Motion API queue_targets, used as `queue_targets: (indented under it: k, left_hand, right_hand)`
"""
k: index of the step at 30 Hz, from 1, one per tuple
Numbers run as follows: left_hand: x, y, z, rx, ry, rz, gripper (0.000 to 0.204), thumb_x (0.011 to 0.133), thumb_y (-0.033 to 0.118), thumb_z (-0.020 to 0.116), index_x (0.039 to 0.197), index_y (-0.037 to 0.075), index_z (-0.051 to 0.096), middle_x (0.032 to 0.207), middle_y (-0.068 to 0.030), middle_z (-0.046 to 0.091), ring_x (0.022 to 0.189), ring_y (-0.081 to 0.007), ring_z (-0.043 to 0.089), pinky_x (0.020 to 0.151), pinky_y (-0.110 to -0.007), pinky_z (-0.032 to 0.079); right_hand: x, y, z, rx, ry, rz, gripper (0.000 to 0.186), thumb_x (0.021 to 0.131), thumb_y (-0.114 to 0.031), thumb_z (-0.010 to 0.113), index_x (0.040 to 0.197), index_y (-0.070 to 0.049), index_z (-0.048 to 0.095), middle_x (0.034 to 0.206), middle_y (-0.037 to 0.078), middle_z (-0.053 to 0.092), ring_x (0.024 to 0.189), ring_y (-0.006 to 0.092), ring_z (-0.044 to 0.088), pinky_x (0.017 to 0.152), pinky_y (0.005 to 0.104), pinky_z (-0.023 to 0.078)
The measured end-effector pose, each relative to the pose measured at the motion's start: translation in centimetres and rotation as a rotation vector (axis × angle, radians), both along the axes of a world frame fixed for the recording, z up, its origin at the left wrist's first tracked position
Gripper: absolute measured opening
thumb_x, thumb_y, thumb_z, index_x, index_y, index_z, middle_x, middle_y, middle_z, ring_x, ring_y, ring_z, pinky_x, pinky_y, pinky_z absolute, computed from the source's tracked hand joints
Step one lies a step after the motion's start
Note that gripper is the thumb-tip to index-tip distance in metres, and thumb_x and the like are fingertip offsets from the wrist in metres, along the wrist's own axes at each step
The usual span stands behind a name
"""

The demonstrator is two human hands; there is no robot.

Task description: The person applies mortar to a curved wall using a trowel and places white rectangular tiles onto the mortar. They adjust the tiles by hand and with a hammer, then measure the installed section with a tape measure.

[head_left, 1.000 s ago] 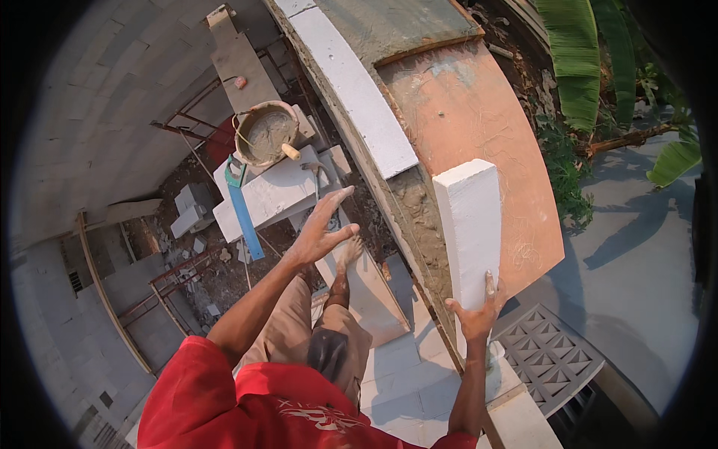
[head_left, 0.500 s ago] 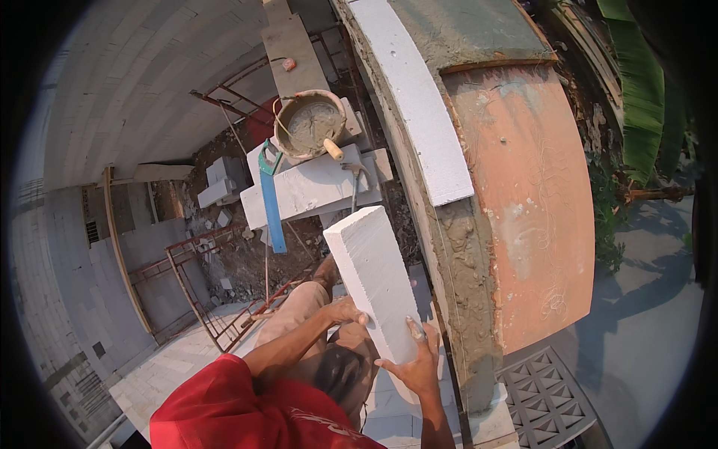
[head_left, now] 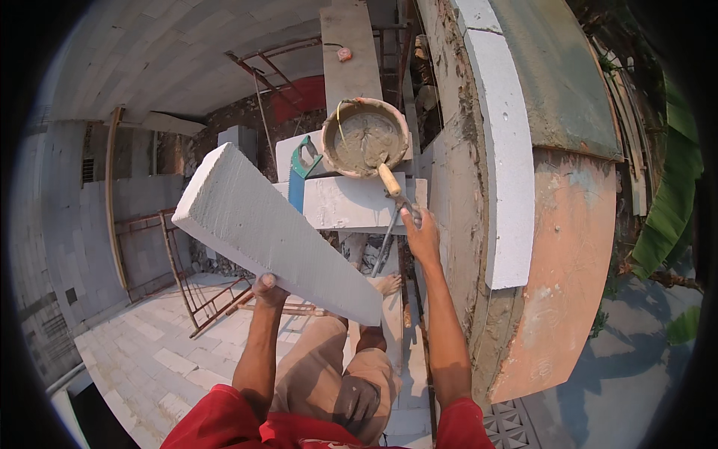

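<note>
My left hand (head_left: 269, 290) grips a long white lightweight concrete block (head_left: 280, 232) from below, near its middle. The block is tilted, its thick end up at the left and its other end over my legs. My right hand (head_left: 423, 236) is closed round the head of a claw hammer (head_left: 387, 243), whose handle hangs downward. Just above stands a bucket (head_left: 329, 153) of grey mortar (head_left: 363, 142), with a wooden tool handle (head_left: 388, 179) leaning out over its rim. A handsaw (head_left: 298, 183) with a green handle and blue blade is partly hidden behind the block.
White blocks (head_left: 344, 202) lie under the bucket and saw. On the right runs a wall top (head_left: 497, 322) with mortar and a laid white block (head_left: 512, 202). Red scaffold frames (head_left: 179, 269) stand at left. A plank (head_left: 351, 75) extends beyond the bucket.
The block has swung up and left, now in my left hand alone. My right hand has let go of it and moved forward to take hold of the claw hammer. The view has shifted left.
</note>
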State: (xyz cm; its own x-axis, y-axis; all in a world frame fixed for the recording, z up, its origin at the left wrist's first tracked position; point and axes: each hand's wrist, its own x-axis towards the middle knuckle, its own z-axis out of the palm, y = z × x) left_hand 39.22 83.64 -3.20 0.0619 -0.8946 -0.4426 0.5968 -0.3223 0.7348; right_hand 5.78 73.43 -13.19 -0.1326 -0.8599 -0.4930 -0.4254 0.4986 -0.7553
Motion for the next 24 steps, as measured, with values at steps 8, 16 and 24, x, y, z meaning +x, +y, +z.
queue_targets:
  k: [8, 16, 24]
  left_hand:
    - [2.8, -1.6, -5.6, -0.371, -1.238, -0.297, 0.06, 0.086, 0.056, 0.073, 0.112, 0.002, 0.067, 0.105, -0.0124, 0.071, 0.093, -0.0336, 0.069, 0.083, -0.045, 0.055]
    - [1.0, -7.7, -5.6, 0.167, -0.767, -0.425, 0.109, 0.057, 0.065, 0.088, 0.132, -0.006, 0.054, 0.125, -0.0208, 0.063, 0.113, -0.0364, 0.063, 0.096, -0.044, 0.05]
    - [0.7, -11.9, -8.6, -0.162, -1.059, -0.408, 0.128, 0.053, 0.055, 0.092, 0.148, -0.008, 0.035, 0.143, -0.0291, 0.048, 0.134, -0.0426, 0.049, 0.112, -0.048, 0.038]
  right_hand:
    - [5.3, -13.6, -13.0, 0.454, 0.265, 0.245, 0.068, 0.087, -0.054, 0.068, 0.114, 0.009, 0.067, 0.112, 0.03, 0.069, 0.107, 0.0402, 0.068, 0.092, 0.0483, 0.052]
    - [4.0, -15.9, -6.0, 0.13, 0.503, 0.472, 0.048, 0.081, -0.027, 0.077, 0.115, 0.005, 0.065, 0.101, 0.026, 0.072, 0.092, 0.0397, 0.072, 0.078, 0.0477, 0.056]
    - [7.6, -18.9, -10.5, 0.175, 0.457, 0.556, 0.043, 0.082, -0.026, 0.076, 0.111, 0.003, 0.063, 0.09, 0.023, 0.071, 0.082, 0.0385, 0.07, 0.07, 0.0487, 0.053]
